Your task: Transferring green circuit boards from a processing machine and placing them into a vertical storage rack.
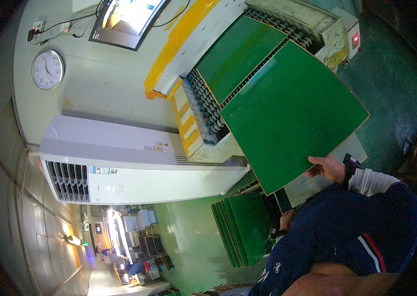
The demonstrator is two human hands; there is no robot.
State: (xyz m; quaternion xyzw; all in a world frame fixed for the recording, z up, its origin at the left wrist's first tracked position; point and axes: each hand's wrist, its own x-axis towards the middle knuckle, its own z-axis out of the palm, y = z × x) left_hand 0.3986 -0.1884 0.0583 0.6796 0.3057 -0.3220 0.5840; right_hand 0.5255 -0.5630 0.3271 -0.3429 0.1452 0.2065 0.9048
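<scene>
A large green board (292,113) with a thin tan edge lies partly on the roller conveyor (208,106) and reaches out past its end toward me. My right hand (326,169) grips the board's near edge, thumb on top and fingers underneath. Lower down, my left hand (287,219) is beside a stack of green boards (248,228), below the held board's corner. Its fingers are mostly hidden, so whether it holds anything cannot be made out. Farther along the rollers lies a second green board (240,56), a narrow gap away from the first.
Beside the conveyor stands a tall white air conditioner (144,175). A control box (349,37) with a red light is at the conveyor's far side. A wall clock (48,69) and a screen (125,22) are at upper left. People (132,266) work in the lower-left background.
</scene>
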